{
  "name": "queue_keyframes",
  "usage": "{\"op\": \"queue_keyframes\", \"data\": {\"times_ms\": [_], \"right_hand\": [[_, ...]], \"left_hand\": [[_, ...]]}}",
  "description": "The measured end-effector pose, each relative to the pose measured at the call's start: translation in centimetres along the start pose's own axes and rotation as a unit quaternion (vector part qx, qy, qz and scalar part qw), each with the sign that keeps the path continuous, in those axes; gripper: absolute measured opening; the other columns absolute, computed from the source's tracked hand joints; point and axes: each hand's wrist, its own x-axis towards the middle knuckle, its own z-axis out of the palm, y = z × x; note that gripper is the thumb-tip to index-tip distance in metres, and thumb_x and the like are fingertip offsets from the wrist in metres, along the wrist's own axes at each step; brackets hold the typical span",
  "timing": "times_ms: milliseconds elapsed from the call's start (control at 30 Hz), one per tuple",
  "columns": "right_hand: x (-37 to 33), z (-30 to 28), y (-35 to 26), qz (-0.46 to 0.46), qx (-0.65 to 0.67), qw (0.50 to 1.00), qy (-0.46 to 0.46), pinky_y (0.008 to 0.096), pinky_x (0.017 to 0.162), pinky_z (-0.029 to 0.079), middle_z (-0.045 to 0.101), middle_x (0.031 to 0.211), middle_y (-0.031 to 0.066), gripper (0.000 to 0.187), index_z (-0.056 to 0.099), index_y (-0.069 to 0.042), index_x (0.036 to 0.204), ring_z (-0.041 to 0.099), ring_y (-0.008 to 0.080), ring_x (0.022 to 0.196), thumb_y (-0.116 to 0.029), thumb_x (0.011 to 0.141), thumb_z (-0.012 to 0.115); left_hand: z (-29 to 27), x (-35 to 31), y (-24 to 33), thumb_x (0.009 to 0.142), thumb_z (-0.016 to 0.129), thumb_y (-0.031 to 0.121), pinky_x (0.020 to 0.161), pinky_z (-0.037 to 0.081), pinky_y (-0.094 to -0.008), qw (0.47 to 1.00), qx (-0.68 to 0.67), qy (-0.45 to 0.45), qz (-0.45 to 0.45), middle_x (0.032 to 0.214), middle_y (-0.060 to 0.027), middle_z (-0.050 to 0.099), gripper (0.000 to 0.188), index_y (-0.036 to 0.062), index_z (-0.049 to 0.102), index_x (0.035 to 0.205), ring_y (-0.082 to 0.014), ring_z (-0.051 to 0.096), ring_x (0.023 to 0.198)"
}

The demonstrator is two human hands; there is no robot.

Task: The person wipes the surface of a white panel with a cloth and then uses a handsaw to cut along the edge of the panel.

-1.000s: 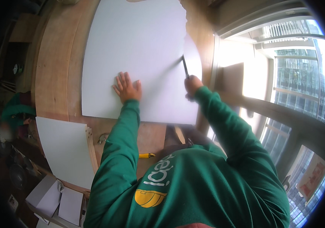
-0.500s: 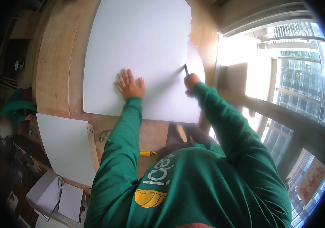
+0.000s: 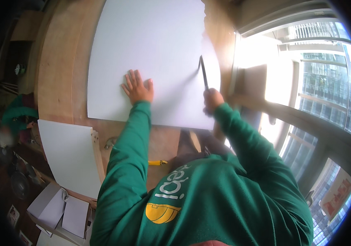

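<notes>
pressing the left hand (image 3: 138, 88), open and fingers spread, flat on the large white board (image 3: 150, 41) lying across the wooden bench (image 3: 60, 61). gripping a thin dark-bladed tool (image 3: 204, 76), probably a saw, in the closed right hand (image 3: 213, 100) at the board's right side, drawn nearer than half a second ago with more blade in view. suggesting a stroke under way, with cutting apparently unfinished toward the near end, short of the ragged far edge.

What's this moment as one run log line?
left hand: flat on white board | right hand: gripping thin dark tool | nearby: yellow tool
</notes>
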Motion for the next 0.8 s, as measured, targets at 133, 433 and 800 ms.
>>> {"op": "queue_keyframes", "data": {"times_ms": [133,433,800], "right_hand": [[-3.3,1.1,0.8,-0.038,0.024,0.999,-0.009,0.0386,0.043,0.053,0.061,0.074,0.0147,0.033,0.054,0.007,0.109,0.064,0.0258,0.048,-0.023,0.100,0.043],[-1.4,1.5,3.9,-0.053,-0.037,0.996,-0.067,0.0386,0.042,0.052,0.062,0.075,0.0163,0.033,0.053,0.010,0.106,0.065,0.0277,0.048,-0.021,0.098,0.043],[-6.2,1.2,-0.9,-0.005,0.052,0.998,-0.037,0.0399,0.044,0.053,0.063,0.074,0.0197,0.031,0.054,0.014,0.101,0.066,0.0312,0.050,-0.014,0.093,0.042]], "left_hand": [[0.1,0.2,0.1,0.097,0.047,0.053,0.123,0.003,-0.0534,1.000,0.000,0.000,0.001,0.166,-0.0046,0.022,0.073,0.0149,0.031,0.157,-0.0259,0.015,0.154],[-1.9,-5.8,1.4,0.096,0.064,0.035,0.081,0.043,-0.0459,0.946,-0.291,0.043,-0.137,0.099,-0.0082,0.065,0.029,0.0071,0.065,0.101,-0.0238,0.057,0.095],[-0.8,-26.5,11.6,0.100,0.058,0.041,0.088,0.046,-0.0343,0.517,-0.691,-0.254,-0.437,0.124,-0.0087,0.063,0.052,0.0036,0.052,0.136,-0.0198,0.063,0.106]]}}
